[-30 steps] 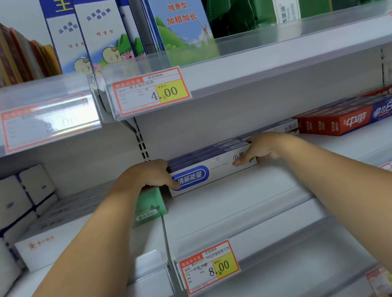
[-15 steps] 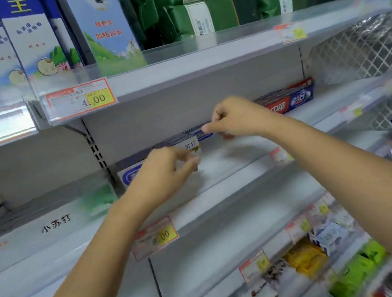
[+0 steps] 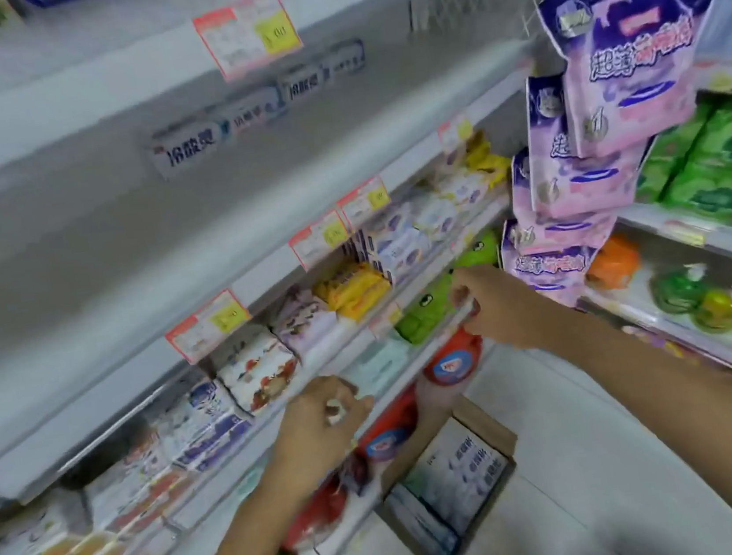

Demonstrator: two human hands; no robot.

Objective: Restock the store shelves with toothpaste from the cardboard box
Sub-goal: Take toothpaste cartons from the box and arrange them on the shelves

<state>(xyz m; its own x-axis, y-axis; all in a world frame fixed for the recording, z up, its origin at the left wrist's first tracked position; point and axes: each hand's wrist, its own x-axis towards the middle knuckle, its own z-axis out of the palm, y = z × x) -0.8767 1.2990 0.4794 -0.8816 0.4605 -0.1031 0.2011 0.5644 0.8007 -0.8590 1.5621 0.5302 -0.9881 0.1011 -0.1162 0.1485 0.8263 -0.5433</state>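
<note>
An open cardboard box (image 3: 485,419) stands on the floor below the shelves, with several white toothpaste cartons (image 3: 457,469) inside. More white-and-blue toothpaste cartons (image 3: 217,129) lie in a row on the grey upper shelf (image 3: 120,243). My left hand (image 3: 322,421) hangs in front of the lower shelf edge, above the box, fingers curled and holding nothing. Further right and higher, my right hand (image 3: 492,303) is also curled, with nothing in it. The picture is blurred by motion.
Soap packs (image 3: 351,288) fill the shelf under the toothpaste, and red bottles (image 3: 448,364) stand below them. Purple-pink bags (image 3: 629,37) hang at the upper right. Green packs (image 3: 719,169) sit on the right-hand shelving. White floor (image 3: 567,506) surrounds the box.
Both hands have let go of the toothpaste cartons on the shelf and dropped lower. The view has swung down and to the right, bringing the cardboard box on the floor into sight.
</note>
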